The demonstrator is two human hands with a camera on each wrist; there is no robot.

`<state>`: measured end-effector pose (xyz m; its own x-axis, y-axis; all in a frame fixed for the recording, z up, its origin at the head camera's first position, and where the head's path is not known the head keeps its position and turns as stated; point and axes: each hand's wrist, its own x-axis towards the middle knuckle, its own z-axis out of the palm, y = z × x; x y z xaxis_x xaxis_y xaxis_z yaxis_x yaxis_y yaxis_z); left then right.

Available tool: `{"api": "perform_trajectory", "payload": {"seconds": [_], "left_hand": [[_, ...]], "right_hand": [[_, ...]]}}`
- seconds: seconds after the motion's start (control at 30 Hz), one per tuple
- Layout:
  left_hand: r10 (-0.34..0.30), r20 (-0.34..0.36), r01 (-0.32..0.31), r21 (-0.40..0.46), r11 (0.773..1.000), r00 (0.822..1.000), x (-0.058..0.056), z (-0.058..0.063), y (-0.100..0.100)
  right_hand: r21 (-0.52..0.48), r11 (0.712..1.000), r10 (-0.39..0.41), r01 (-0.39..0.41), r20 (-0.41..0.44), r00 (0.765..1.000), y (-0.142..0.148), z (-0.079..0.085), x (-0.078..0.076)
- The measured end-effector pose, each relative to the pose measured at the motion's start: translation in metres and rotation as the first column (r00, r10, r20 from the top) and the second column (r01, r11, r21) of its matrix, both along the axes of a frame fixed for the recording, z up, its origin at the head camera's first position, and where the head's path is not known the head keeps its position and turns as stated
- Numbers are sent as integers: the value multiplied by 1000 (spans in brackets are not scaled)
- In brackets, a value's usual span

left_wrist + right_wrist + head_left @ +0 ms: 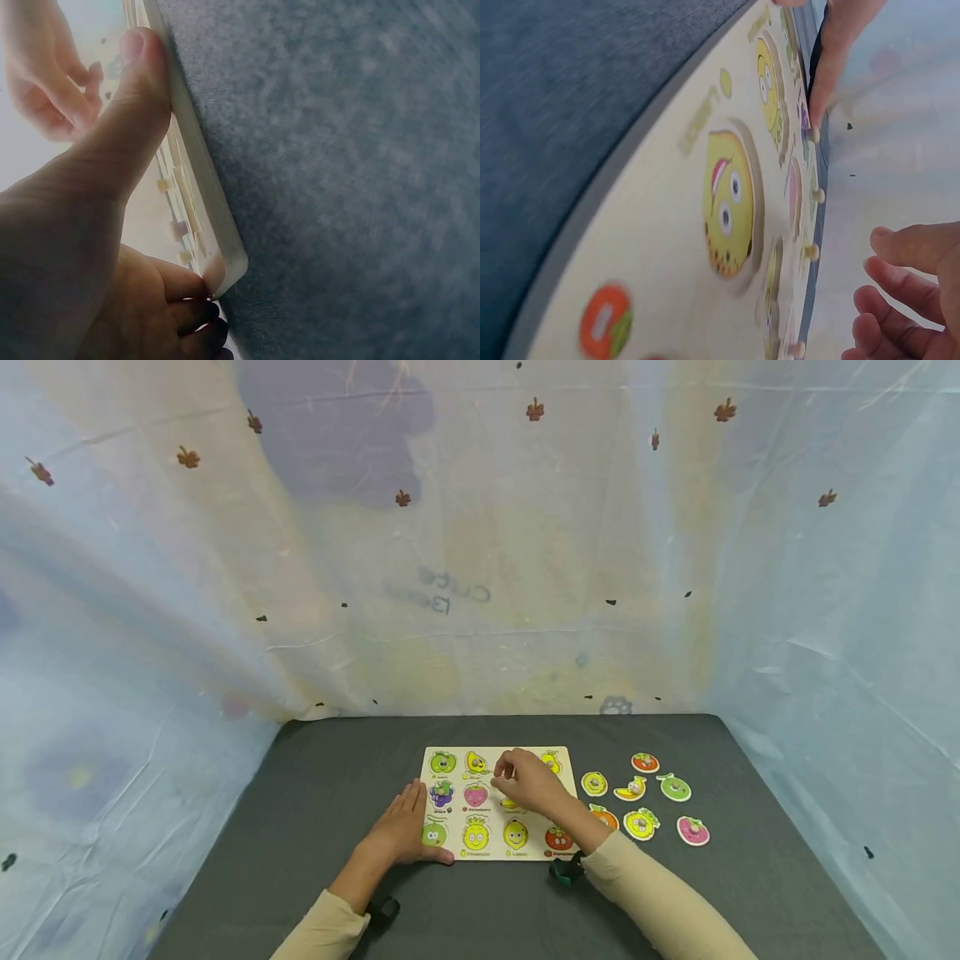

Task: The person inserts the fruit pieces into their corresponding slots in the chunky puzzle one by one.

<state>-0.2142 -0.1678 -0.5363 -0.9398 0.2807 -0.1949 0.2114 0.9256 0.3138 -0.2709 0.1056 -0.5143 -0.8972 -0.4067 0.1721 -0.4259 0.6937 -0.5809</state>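
One left hand rests against the left edge of a puzzle board, which lies flat on a dark table; its fingers are extended, not clenched, and its thumb lies along the near edge by the corner. On the board, the left column shows a green apple, grapes and, at the bottom, a green fruit. Next come a strawberry in the middle row and a pineapple below it, then a lemon in the near row. The right hand hovers over the board's right half, screening part of it; in the right wrist view its fingers are loosely bent and released, with thumb and forefinger apart. A tomato picture sits near the right-hand corner. To the right of the board, seven loose fruit pieces are visible on the table, among them an orange piece partly behind the forearm, a banana piece, a green piece and, furthest right, a pink piece.
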Motion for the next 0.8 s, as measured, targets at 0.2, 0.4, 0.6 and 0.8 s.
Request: {"api": "perform_trajectory", "payload": {"seconds": [0.2,0.4,0.6,0.8], "left_hand": [[-5,-4,6,14,1000,1000,1,0,0],[-5,-6,5,18,1000,1000,1,-1,0],[-8,-4,8,41,999,1000,2,0,0],[-16,2,15,56,998,1000,4,0,-1]], "right_hand": [[-46,999,-23,22,-3,1000,18,5,9],[-73,996,-55,55,-7,998,35,12,19],[-97,992,-73,74,12,997,51,17,27],[-91,987,-128,130,27,991,67,16,37]]}}
